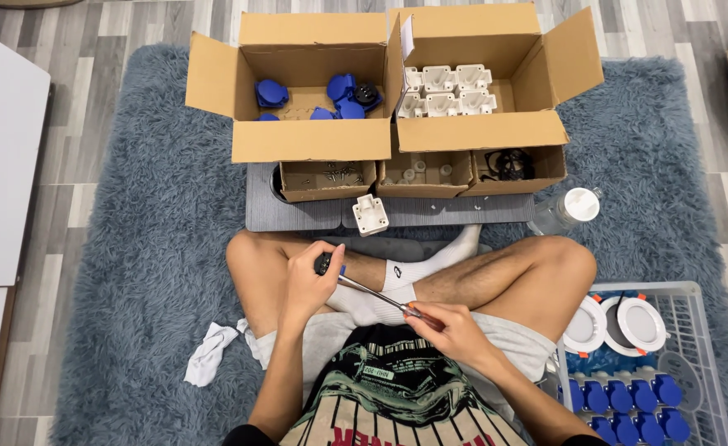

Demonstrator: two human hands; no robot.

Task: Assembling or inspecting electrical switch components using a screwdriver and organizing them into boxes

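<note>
Head view, person seated cross-legged on a grey-blue rug. Left cardboard box, flaps open, holds several blue plug parts on its floor. Right cardboard box holds white plastic housings packed in rows. In front of these, on a low grey board, stand three small open cartons: one with loose screws, one with small white pieces, one with black rings. A single white housing lies on the board's front edge. A clear bottle with a white cap lies on the rug beside the board. A grey wire basket at the person's right contains round white lamp fittings above rows of blue capped plugs. A white cloth lies by the left thigh.

The left hand has its grip clamped on a small black-and-blue part, held above the left shin. The right hand has its grip closed round the orange handle of a screwdriver, whose metal shaft slants up to meet that part
</note>
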